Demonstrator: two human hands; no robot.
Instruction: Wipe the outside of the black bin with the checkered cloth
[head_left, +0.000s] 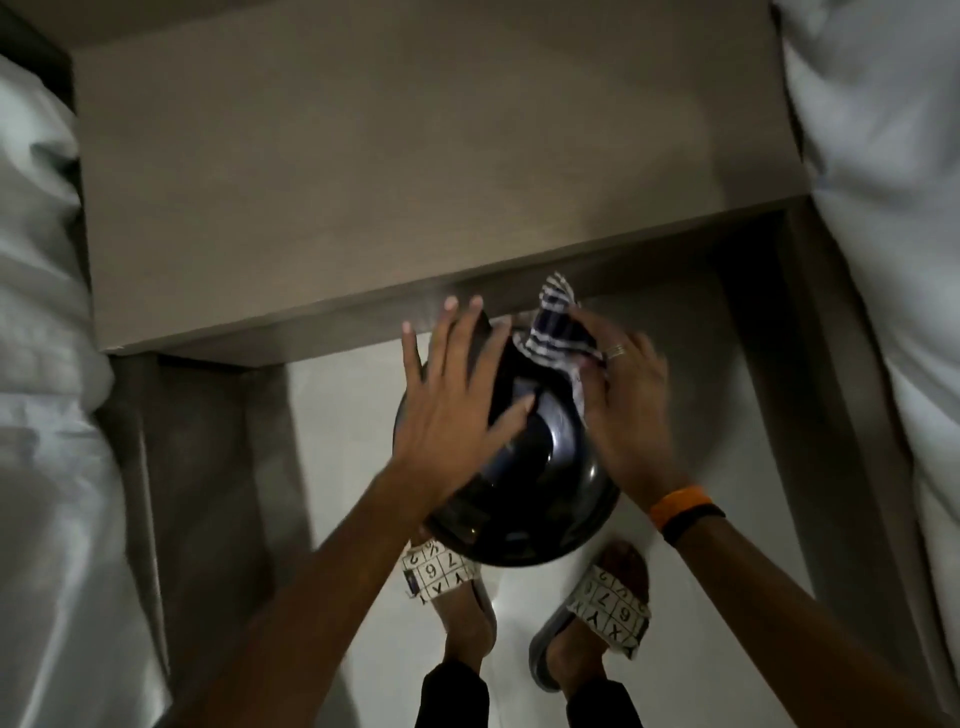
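A glossy black bin (535, 467) is held up in front of me, tilted with its wide round rim toward me, above my feet. My left hand (457, 395) lies flat on the bin's left side with its fingers spread, steadying it. On the far right side of the bin my right hand (623, 395) presses the dark blue and white checkered cloth (556, 332). A corner of the cloth sticks up past my fingers. The bin's far end is hidden behind my hands.
A brown wooden nightstand top (311, 182) fills the space just beyond the bin. White bedding lies on a bed at the left (41, 364) and another at the right (883, 208). My feet in patterned slippers (608, 613) stand on a pale floor (353, 415).
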